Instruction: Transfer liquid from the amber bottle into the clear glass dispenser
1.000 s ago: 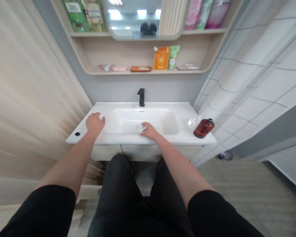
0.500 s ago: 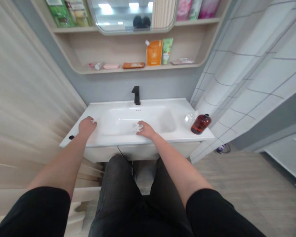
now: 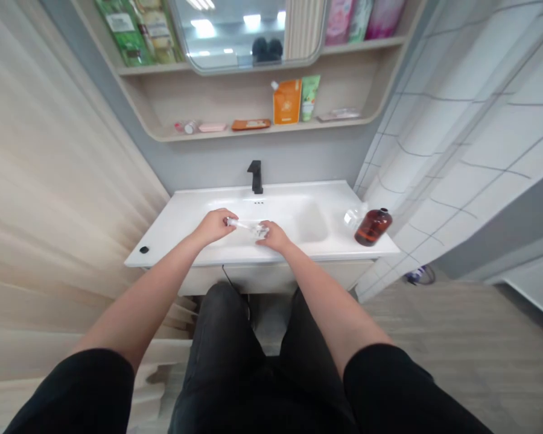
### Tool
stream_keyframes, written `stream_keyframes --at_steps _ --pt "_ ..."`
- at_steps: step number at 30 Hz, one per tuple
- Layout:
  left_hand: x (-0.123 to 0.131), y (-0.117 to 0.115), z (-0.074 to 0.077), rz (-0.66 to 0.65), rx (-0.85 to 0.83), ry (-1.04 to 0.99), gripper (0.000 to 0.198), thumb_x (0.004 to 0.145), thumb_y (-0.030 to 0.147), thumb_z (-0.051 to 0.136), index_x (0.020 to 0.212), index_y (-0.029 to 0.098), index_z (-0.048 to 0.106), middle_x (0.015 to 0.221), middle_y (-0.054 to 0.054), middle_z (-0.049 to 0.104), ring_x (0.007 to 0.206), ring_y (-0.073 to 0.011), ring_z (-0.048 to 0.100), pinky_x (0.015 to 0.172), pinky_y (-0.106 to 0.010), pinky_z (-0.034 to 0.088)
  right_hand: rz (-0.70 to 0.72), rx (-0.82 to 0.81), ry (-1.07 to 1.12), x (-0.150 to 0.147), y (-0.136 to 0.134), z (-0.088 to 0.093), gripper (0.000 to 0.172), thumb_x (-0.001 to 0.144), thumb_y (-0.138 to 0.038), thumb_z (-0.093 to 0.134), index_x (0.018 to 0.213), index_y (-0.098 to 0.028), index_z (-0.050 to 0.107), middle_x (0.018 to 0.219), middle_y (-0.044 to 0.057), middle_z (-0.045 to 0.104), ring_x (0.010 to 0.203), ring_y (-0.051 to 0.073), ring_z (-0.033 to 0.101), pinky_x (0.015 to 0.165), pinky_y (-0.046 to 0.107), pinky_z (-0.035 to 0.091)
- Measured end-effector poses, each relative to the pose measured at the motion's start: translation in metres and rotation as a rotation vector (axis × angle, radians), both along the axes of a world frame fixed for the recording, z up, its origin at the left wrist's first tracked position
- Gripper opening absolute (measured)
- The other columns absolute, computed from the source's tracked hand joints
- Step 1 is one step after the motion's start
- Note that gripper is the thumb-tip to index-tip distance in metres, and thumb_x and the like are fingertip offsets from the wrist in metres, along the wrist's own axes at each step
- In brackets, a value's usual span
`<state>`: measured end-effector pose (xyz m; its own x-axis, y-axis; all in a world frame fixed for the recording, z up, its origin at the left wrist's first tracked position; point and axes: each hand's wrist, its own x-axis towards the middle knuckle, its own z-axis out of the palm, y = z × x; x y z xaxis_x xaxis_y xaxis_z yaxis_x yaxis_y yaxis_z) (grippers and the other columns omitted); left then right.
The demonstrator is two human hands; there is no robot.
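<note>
Both hands meet over the white sink basin [image 3: 298,208], near its front rim. My right hand [image 3: 275,235] is closed on a small clear plastic piece [image 3: 259,229]. My left hand [image 3: 213,225] pinches the left end of a thin clear stick-like part [image 3: 239,223] that runs from its fingers toward that piece. What the clear item is cannot be made out. A black faucet [image 3: 256,176] stands just behind the hands.
A brown glass bottle [image 3: 373,226] and a clear object [image 3: 352,216] stand at the counter's right end. A small black item [image 3: 143,249] lies at the left front corner. Shelves above hold an orange pouch [image 3: 286,101], a green tube [image 3: 309,96] and flat packs.
My left hand has left the counter's left side and moved right to the clear item held by my right hand. The right hand has stayed in place.
</note>
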<state>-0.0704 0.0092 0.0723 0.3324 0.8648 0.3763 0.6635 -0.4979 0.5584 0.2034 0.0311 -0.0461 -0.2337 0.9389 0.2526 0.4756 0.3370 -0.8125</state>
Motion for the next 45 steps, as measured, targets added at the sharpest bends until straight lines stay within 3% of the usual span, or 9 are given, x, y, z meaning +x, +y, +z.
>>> stream_keyframes --at_steps 4,7,11,16,22,27,31,37,45 --pt "0.011 0.011 -0.012 -0.047 -0.047 0.017 0.029 0.074 0.03 0.084 0.101 0.024 0.088 0.099 -0.006 0.082 0.079 -0.0226 0.071 0.081 -0.037 0.059 0.057 0.006 0.022 -0.001 0.002 -0.003 0.075 0.061 -0.023 0.104 0.13 -0.024 0.073 0.117 0.003 0.072 0.079 0.016 0.064 0.092 0.041 0.061" --pt "0.028 0.012 -0.035 -0.01 -0.094 -0.084 0.035 0.071 0.03 0.088 0.105 0.024 0.086 0.097 -0.005 0.083 0.084 -0.0247 0.074 0.083 -0.038 0.06 0.067 0.023 0.043 -0.001 0.003 -0.004 0.076 0.061 -0.025 0.104 0.13 -0.024 0.072 0.122 0.005 0.073 0.087 0.019 0.068 0.094 0.041 0.061" --pt "0.052 0.01 -0.074 0.114 -0.163 -0.315 0.03 0.072 0.029 0.087 0.102 0.023 0.082 0.105 -0.007 0.084 0.099 -0.0283 0.077 0.089 -0.041 0.061 0.02 0.051 -0.006 -0.001 0.003 -0.003 0.072 0.059 -0.025 0.104 0.125 -0.023 0.074 0.122 0.006 0.073 0.111 0.028 0.071 0.106 0.045 0.057" --pt "0.067 0.013 -0.103 0.15 -0.226 -0.468 0.024 0.079 0.028 0.081 0.102 0.023 0.082 0.113 -0.008 0.085 0.108 -0.0295 0.076 0.101 -0.045 0.06 -0.012 0.007 -0.115 -0.003 0.004 -0.002 0.067 0.063 -0.025 0.102 0.124 -0.021 0.073 0.118 0.006 0.072 0.112 0.028 0.07 0.107 0.045 0.056" --pt "0.063 0.018 -0.108 0.131 -0.134 -0.431 0.017 0.091 0.031 0.073 0.1 0.024 0.086 0.115 -0.01 0.083 0.115 -0.03 0.075 0.108 -0.046 0.059 0.031 -0.01 -0.137 -0.003 0.001 0.002 0.064 0.067 -0.024 0.101 0.125 -0.02 0.073 0.119 0.007 0.073 0.114 0.028 0.07 0.109 0.044 0.055" --pt "0.06 0.018 -0.113 0.104 -0.157 -0.493 0.036 0.08 0.02 0.073 0.114 0.024 0.084 0.12 -0.008 0.081 0.114 -0.0285 0.075 0.109 -0.046 0.059 0.009 -0.014 -0.116 -0.002 -0.005 0.007 0.072 0.065 -0.023 0.102 0.131 -0.021 0.074 0.128 0.009 0.073 0.122 0.03 0.07 0.115 0.046 0.054" --pt "0.061 0.02 -0.115 0.108 -0.207 -0.579 0.048 0.071 0.012 0.068 0.116 0.023 0.08 0.115 -0.006 0.082 0.114 -0.0278 0.076 0.112 -0.047 0.057 -0.011 -0.03 -0.081 -0.001 -0.007 0.009 0.067 0.066 -0.022 0.102 0.127 -0.021 0.074 0.124 0.008 0.074 0.116 0.028 0.072 0.112 0.046 0.056" --pt "0.063 0.018 -0.113 0.139 -0.222 -0.617 0.037 0.076 0.027 0.082 0.112 0.023 0.078 0.115 -0.009 0.079 0.113 -0.028 0.074 0.107 -0.046 0.059 -0.013 -0.023 -0.056 0.0 -0.005 0.007 0.063 0.065 -0.023 0.103 0.121 -0.023 0.074 0.119 0.005 0.075 0.113 0.027 0.073 0.109 0.046 0.057" --pt "0.063 0.016 -0.108 0.078 -0.227 -0.655 0.042 0.069 0.021 0.071 0.111 0.022 0.075 0.115 -0.008 0.078 0.116 -0.0291 0.073 0.112 -0.048 0.056 -0.001 -0.02 -0.047 0.0 -0.001 0.004 0.063 0.065 -0.026 0.103 0.121 -0.023 0.075 0.117 0.004 0.076 0.11 0.026 0.072 0.108 0.045 0.057"
